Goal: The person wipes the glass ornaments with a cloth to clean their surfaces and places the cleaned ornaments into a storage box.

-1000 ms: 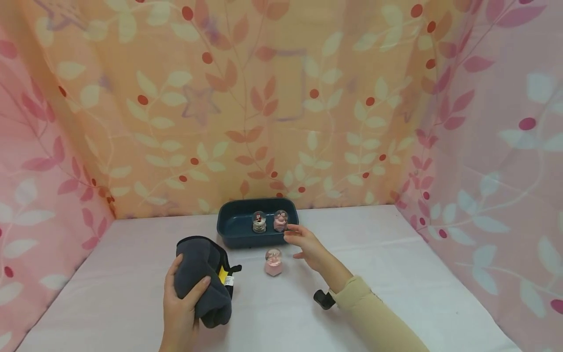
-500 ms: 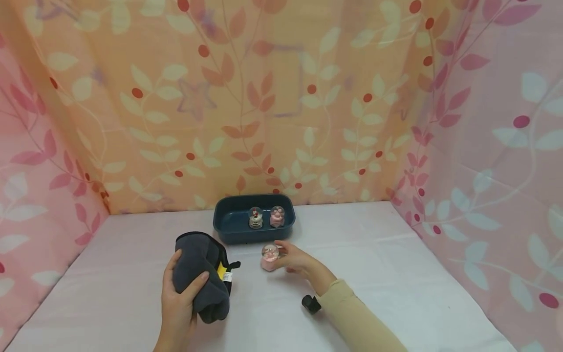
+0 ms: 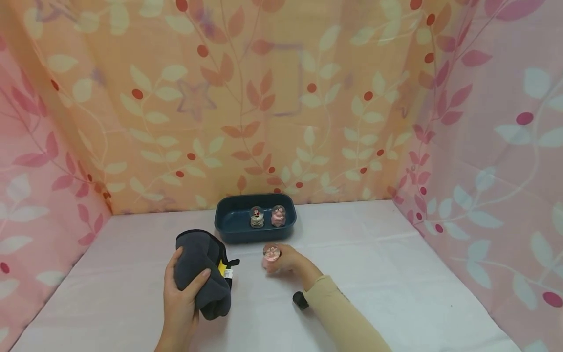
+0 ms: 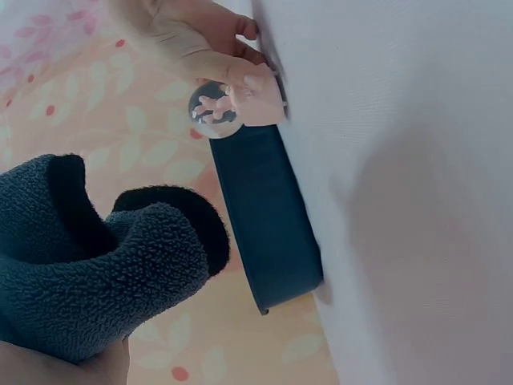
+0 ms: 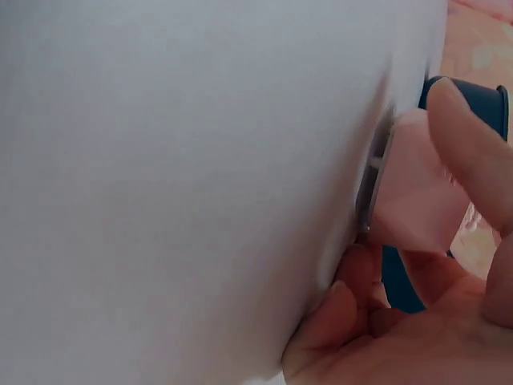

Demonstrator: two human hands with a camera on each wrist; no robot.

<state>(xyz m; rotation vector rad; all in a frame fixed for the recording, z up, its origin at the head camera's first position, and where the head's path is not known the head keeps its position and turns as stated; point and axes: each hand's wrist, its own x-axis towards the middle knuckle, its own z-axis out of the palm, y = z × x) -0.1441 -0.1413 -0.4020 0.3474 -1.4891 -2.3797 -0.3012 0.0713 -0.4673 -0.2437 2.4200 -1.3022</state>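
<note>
My right hand [image 3: 291, 260] grips a small snow globe [image 3: 270, 254] with a pink base, thumb on one side and fingers on the other. In the right wrist view the pink base is tilted, its underside edge close to the white cloth. My left hand [image 3: 179, 298] holds a folded dark grey fleecy cloth [image 3: 197, 274] with black edging, a yellow patch and a white label. Behind them stands a dark blue tray [image 3: 233, 235]. Inside it are a white-based snow globe [image 3: 257, 218] and a pink snow globe [image 3: 278, 216], side by side toward its right.
White cloth covers the table [image 3: 374, 254]. A patterned orange curtain [image 3: 264, 98] hangs right behind the tray, and pink leaf-print curtains [image 3: 497, 171] close off both sides. A small black object [image 3: 301, 300] sits at the right sleeve's cuff.
My right hand has come down from the tray's right front edge to the pink-based snow globe on the table and taken hold of it. The left hand keeps holding the grey cloth.
</note>
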